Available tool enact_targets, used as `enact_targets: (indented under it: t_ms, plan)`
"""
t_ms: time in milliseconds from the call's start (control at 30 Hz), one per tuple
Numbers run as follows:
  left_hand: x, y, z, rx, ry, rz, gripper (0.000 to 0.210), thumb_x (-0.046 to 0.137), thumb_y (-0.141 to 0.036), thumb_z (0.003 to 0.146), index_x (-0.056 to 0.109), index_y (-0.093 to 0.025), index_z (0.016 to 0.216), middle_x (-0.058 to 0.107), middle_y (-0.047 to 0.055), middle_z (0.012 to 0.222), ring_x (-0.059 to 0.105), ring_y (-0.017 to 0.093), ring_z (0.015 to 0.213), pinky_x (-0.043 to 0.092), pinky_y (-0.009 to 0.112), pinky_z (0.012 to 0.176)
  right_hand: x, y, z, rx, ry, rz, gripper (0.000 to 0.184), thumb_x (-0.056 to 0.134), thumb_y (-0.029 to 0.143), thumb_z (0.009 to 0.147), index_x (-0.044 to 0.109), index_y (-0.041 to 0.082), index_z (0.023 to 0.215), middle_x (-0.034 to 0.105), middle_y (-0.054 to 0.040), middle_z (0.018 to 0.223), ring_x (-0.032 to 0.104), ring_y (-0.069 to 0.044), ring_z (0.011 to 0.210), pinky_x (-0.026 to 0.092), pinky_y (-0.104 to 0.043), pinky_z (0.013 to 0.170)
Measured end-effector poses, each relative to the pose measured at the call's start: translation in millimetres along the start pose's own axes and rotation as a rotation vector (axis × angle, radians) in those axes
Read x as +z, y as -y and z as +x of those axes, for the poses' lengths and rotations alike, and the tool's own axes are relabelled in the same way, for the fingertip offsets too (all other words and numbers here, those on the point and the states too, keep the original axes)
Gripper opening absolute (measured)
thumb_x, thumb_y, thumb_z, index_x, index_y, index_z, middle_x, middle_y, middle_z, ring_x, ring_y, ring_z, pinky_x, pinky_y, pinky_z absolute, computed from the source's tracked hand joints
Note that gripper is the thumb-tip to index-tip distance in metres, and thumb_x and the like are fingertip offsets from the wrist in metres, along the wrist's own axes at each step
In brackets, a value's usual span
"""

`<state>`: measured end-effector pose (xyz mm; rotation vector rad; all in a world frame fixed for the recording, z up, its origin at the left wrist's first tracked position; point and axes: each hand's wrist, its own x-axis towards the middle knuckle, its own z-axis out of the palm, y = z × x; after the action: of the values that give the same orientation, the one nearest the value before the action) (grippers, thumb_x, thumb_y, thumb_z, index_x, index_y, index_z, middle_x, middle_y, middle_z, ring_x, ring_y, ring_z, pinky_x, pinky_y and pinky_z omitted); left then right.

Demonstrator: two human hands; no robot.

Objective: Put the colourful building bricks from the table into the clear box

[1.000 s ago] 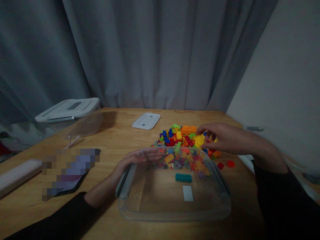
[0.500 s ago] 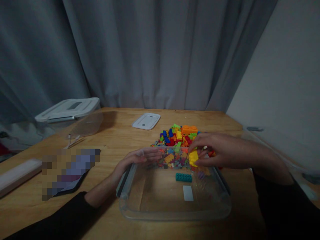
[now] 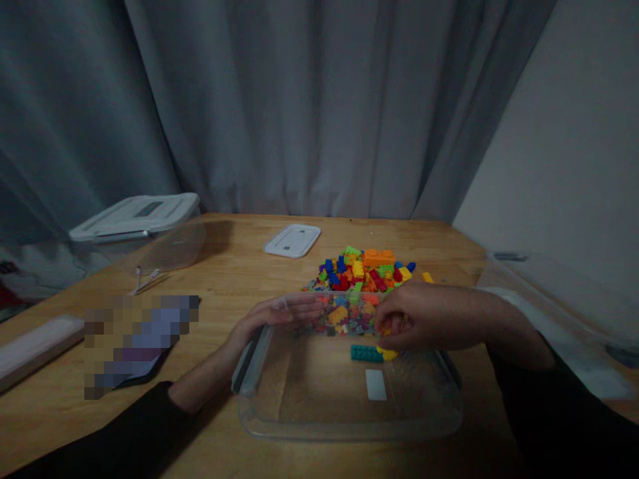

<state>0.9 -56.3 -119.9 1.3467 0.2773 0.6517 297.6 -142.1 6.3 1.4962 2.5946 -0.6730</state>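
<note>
A clear plastic box [image 3: 319, 429] stands before me. My left hand [image 3: 279, 316] lies at its far left corner, fingers stretched flat along the far wall. My right hand [image 3: 412, 319] reaches over the right part of the box with curled fingers. Just beneath those fingers a yellow toy brick [image 3: 388, 354] shows in part, at the right end of a teal toy brick [image 3: 366, 352] on the box floor. The fingertips are partly hidden, but they appear closed on the yellow brick. Behind the box lies a heap of coloured toy bricks [image 3: 344, 273], its near part visible through the wall.
A white lid [image 3: 293, 240] lies farther back on the wooden table [image 3: 234, 239]. To the left are a lidded clear box [image 3: 137, 216], a white cable [image 3: 144, 281], a pixelated flat item [image 3: 144, 346] and a long white object [image 3: 40, 349]. Another clear container [image 3: 549, 299] stands at right.
My right hand has moved down and toward me with the yellow toy brick, from the heap's edge to beside the teal brick. My left hand has kept its place.
</note>
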Motion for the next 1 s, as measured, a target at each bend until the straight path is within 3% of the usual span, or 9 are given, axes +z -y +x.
enact_targets:
  t_ms: [167, 400, 733, 1000]
  plan:
    - [-1.2, -3, 2, 0.010, 0.021, 0.070, 0.058, 0.048, -0.026, 0.087, 0.062, -0.019, 0.143, 0.058, 0.011, 0.154, 0.046, 0.035, 0.148, 0.016, 0.061, 0.128, 11, 2, 11, -0.002, 0.076, -0.052, 0.020, 0.063, 0.035, 0.085, 0.069, 0.018, 0.075, 0.059, 0.0022, 0.066, 0.047, -0.011, 0.057, 0.031, -0.025, 0.053]
    - [-5.1, 1, 4, 0.022, 0.023, 0.030, 0.056, 0.051, -0.025, 0.086, 0.065, -0.021, 0.140, 0.062, 0.011, 0.150, 0.050, 0.035, 0.145, 0.024, 0.060, 0.126, 27, 0, 25, -0.010, 0.088, -0.133, 0.029, 0.063, 0.038, 0.085, 0.058, 0.018, 0.063, 0.047, 0.0053, 0.055, 0.038, -0.009, 0.049, 0.023, -0.025, 0.045]
    - [-7.3, 6, 5, 0.014, -0.017, -0.039, 0.055, 0.056, -0.027, 0.082, 0.068, -0.020, 0.135, 0.067, 0.011, 0.144, 0.055, 0.036, 0.141, 0.023, 0.059, 0.126, 33, 4, 34, 0.003, 0.166, -0.170, 0.021, 0.067, 0.039, 0.078, 0.069, 0.019, 0.071, 0.060, 0.0027, 0.063, 0.048, -0.011, 0.054, 0.029, -0.025, 0.048]
    - [-2.0, -1, 2, -0.007, -0.011, 0.002, 0.054, 0.052, -0.024, 0.086, 0.066, -0.020, 0.138, 0.063, 0.011, 0.149, 0.052, 0.034, 0.144, 0.021, 0.058, 0.128, 44, 4, 39, -0.033, 0.124, -0.185, 0.019, 0.066, 0.040, 0.079, 0.072, 0.022, 0.076, 0.066, 0.0007, 0.068, 0.048, -0.012, 0.052, 0.029, -0.025, 0.047]
